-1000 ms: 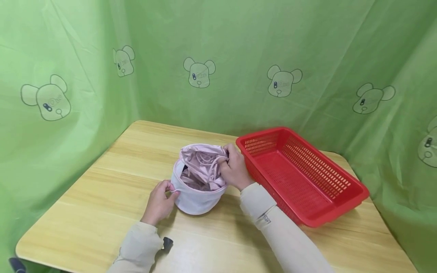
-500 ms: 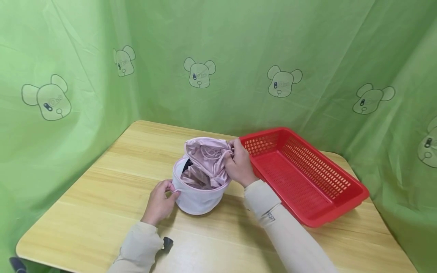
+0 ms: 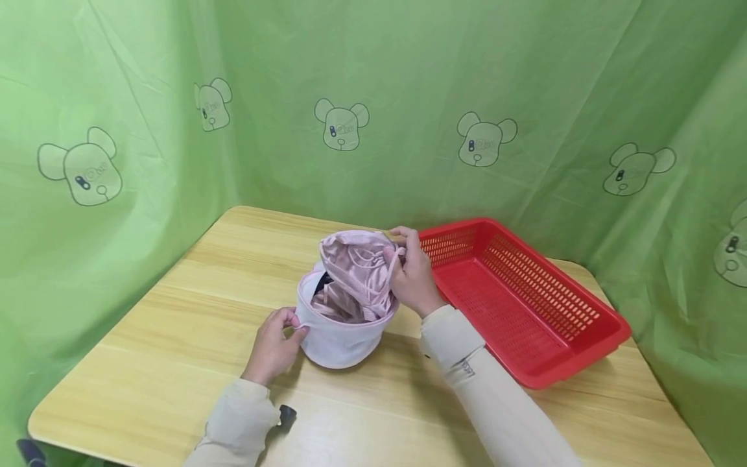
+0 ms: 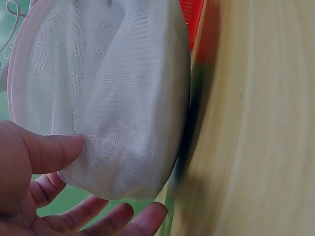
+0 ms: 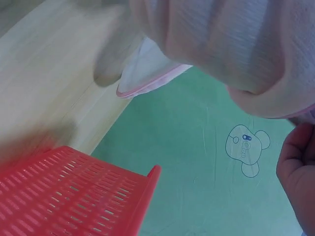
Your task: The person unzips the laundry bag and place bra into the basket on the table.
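Note:
A round white mesh laundry bag (image 3: pixel 344 344) with pink trim stands unzipped on the table. Shiny pink crumpled cloth (image 3: pixel 338 301) lies inside it, beside a dark patch too hidden to identify. My left hand (image 3: pixel 271 347) pinches the bag's side near the rim; in the left wrist view, the thumb lies on the mesh (image 4: pixel 113 98) and the other fingers spread below. Above the opening, my right hand (image 3: pixel 414 279) grips the edge of a pink satiny piece (image 3: pixel 358 259) with a thin cord. The right wrist view shows pale, pink-edged fabric (image 5: pixel 221 44) and only part of that hand.
To the right, a red plastic basket (image 3: pixel 496 363) with slotted walls stands close to the right forearm. A small black object (image 3: pixel 286 416) shows beside the left sleeve. Green curtain (image 3: pixel 408 181) with bear prints surrounds the wooden table (image 3: pixel 175 363).
My right hand has risen and moved slightly away to the right, lifting the pink piece higher over the bag. More of the bag's inside shows. My left hand has stayed put.

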